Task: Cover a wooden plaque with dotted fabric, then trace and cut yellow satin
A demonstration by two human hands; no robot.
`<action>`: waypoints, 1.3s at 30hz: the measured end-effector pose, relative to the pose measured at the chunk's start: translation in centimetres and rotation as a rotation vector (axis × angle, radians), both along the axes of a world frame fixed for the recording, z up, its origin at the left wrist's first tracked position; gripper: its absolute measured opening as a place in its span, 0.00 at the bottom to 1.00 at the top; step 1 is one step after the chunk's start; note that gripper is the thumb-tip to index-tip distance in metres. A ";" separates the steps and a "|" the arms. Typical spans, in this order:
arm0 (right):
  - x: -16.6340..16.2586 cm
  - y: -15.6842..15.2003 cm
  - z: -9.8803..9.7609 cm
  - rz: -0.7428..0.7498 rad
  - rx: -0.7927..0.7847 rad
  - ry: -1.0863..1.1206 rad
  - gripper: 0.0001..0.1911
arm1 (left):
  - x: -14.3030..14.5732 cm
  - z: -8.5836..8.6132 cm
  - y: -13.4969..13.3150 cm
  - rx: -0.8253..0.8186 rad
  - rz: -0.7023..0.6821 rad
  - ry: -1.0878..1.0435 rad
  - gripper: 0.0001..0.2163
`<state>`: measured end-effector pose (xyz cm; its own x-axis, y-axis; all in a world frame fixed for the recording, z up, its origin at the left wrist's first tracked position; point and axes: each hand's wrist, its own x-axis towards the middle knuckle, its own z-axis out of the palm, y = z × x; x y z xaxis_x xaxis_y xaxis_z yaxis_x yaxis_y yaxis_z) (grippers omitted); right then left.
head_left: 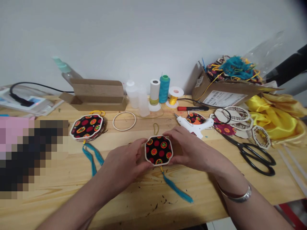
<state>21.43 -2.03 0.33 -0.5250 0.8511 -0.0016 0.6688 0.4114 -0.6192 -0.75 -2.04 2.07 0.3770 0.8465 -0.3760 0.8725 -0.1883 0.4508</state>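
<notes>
Holding 1 floral plaque point(158, 150) with notched corners and a pale rim between 2 hands, over the middle of the desk point(129, 204). Gripping its left edge with the left hand point(124, 159), thumb low and fingers behind; gripping its right edge with the right hand point(192, 148), above a silver bracelet point(240, 196) on the wrist. Cannot tell whether fully lifted or partly resting. Below the plaque, 1 teal tassel point(177, 188), slanting to the right; above it, 1 olive cord loop point(157, 129). To the left, a stack of similar plaques point(87, 126) with teal tassels. Between that stack and the cord loop, 1 thin ring point(113, 121), lying flat. Just beyond the right hand, a white glue gun point(193, 126); farther right, black scissors point(240, 146). Toward the wall, 1 teal thread cone point(164, 89), 1 yellow cord spool point(173, 100) and a red-capped marker point(193, 108).
</notes>
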 end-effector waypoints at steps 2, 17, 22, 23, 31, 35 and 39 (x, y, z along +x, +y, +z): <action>0.0 0.0 -0.1 -0.011 -0.011 -0.003 0.30 | 0.0 0.0 0.0 -0.002 -0.004 -0.004 0.22; 0.2 0.0 0.1 -0.003 -0.044 -0.033 0.32 | 0.0 0.5 -0.1 0.004 -0.019 0.027 0.25; 0.5 0.0 0.1 -0.051 -0.030 -0.034 0.37 | -0.1 0.0 -0.2 0.004 0.017 0.052 0.37; 0.5 0.0 0.0 -0.046 -0.020 -0.025 0.36 | -0.1 -0.1 -0.2 0.008 0.020 0.057 0.37; 0.2 0.1 -0.2 0.013 0.018 0.026 0.31 | 0.4 -0.1 -0.1 0.028 0.004 0.090 0.37; 0.2 0.1 -0.2 0.025 0.018 0.023 0.30 | 0.3 -0.1 -0.1 0.040 -0.003 0.089 0.36; 0.1 0.2 -0.2 0.015 0.004 0.026 0.28 | 0.3 0.1 -0.1 0.037 -0.022 0.066 0.34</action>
